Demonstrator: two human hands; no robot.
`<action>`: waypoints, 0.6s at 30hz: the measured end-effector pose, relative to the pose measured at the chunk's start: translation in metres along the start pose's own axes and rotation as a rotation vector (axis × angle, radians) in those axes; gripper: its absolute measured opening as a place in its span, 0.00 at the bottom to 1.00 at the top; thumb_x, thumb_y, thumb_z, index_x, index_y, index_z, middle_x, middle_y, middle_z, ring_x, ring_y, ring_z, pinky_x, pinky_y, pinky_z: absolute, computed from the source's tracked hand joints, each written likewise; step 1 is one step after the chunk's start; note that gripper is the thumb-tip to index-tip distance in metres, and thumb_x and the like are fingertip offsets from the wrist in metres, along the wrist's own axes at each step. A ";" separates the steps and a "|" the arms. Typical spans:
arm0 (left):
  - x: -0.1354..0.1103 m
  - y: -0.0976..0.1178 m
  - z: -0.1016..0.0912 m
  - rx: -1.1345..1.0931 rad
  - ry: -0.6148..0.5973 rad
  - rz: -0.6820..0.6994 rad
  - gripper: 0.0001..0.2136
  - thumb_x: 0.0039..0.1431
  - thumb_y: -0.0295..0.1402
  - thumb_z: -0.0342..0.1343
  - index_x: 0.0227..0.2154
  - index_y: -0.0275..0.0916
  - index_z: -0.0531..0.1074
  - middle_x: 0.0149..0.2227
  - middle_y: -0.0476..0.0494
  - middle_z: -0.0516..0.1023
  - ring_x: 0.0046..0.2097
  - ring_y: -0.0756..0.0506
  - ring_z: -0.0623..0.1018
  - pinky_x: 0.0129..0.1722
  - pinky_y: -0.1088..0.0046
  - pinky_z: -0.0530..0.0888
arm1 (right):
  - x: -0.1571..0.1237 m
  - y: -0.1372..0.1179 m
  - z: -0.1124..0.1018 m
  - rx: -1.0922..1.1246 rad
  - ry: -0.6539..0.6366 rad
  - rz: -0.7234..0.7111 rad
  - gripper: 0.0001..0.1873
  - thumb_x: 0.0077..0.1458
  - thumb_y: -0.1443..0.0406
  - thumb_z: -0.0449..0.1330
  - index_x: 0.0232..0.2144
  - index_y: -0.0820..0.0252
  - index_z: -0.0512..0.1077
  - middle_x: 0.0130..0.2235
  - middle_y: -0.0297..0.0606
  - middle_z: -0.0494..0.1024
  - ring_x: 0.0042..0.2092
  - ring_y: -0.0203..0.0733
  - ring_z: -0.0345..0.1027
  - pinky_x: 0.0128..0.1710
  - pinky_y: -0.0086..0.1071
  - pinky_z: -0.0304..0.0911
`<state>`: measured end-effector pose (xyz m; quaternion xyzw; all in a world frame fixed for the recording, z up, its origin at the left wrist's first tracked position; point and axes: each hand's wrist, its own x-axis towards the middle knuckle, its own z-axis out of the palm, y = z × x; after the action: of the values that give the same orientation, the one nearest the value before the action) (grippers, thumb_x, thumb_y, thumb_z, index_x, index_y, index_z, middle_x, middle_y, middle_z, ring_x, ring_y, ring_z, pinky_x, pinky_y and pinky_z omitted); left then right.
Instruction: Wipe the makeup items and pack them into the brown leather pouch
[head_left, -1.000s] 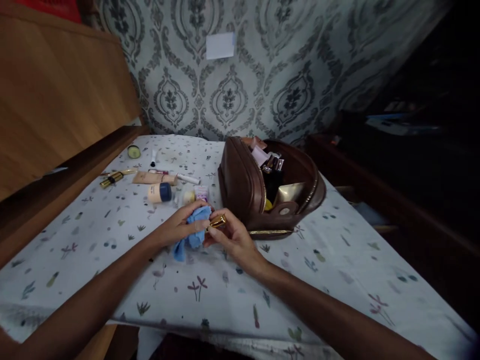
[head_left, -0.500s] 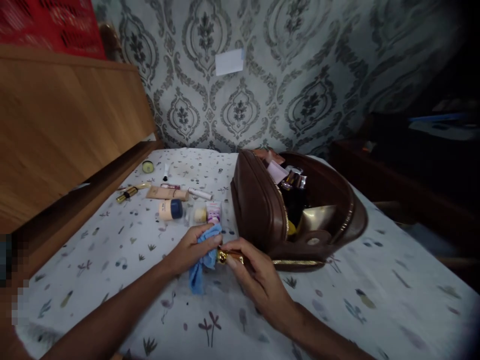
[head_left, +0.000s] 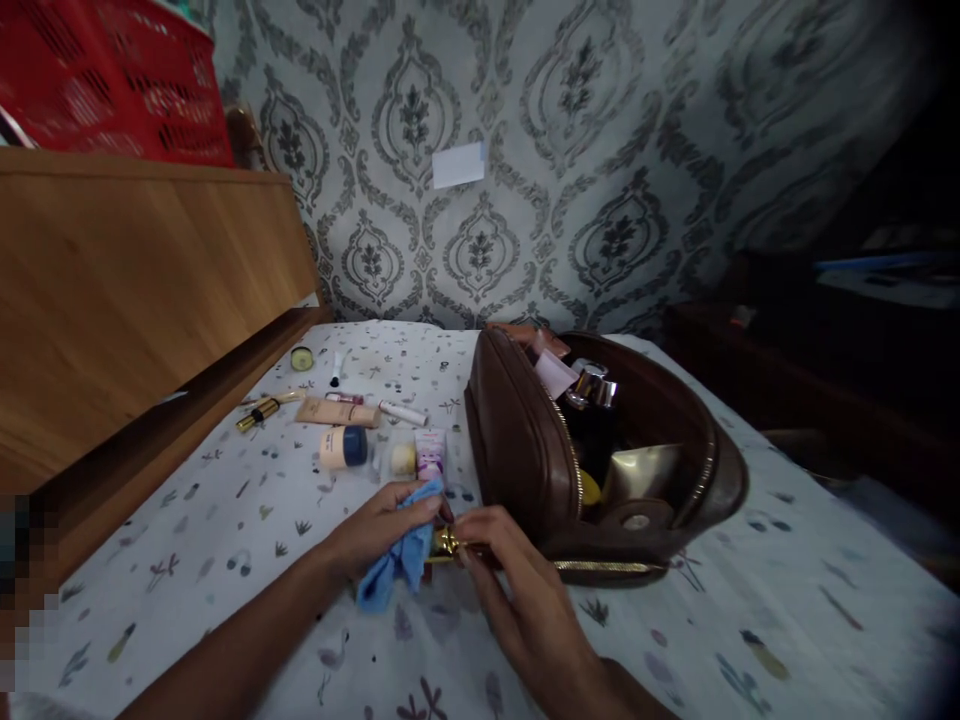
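Note:
My left hand [head_left: 390, 525] is closed on a crumpled blue cloth [head_left: 401, 568]. Against the cloth is a small shiny gold item [head_left: 446, 543], its kind partly hidden by fingers and cloth. The fingers of my right hand [head_left: 517, 580] pinch its right end. Just beyond my hands stands an open brown makeup bag [head_left: 517, 440] with a gold zip. Inside it lie a gold pouch-like item [head_left: 641, 472], a pink tube [head_left: 555, 374] and a silver-capped container [head_left: 592, 388]. Past my left hand lies a white and purple tube [head_left: 430, 455].
On the patterned sheet lie a jar with a blue lid [head_left: 343, 447], a beige tube [head_left: 337, 412], a white tube-like stick [head_left: 403, 413], a gold and black tube [head_left: 259, 413] and a small round tin [head_left: 301, 358]. A wooden cabinet [head_left: 150, 260] bearing a red basket [head_left: 172, 110] borders the left.
The view has tipped up, so everything sits lower in the picture. My right fingers have shifted on the gold item, and more of the gold shows beside the cloth.

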<state>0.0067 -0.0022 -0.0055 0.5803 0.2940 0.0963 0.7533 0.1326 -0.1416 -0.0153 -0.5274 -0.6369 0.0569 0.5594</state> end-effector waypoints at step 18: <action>-0.013 0.001 0.009 0.106 0.279 0.206 0.19 0.52 0.51 0.65 0.34 0.38 0.75 0.26 0.53 0.71 0.26 0.51 0.69 0.25 0.79 0.69 | 0.001 -0.011 -0.015 0.049 -0.081 0.152 0.07 0.67 0.64 0.52 0.43 0.59 0.68 0.39 0.39 0.76 0.40 0.41 0.73 0.42 0.32 0.68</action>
<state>0.0016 -0.0155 0.0007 0.6273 0.3391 0.2369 0.6598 0.1378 -0.1533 -0.0024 -0.5575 -0.6156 0.1360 0.5401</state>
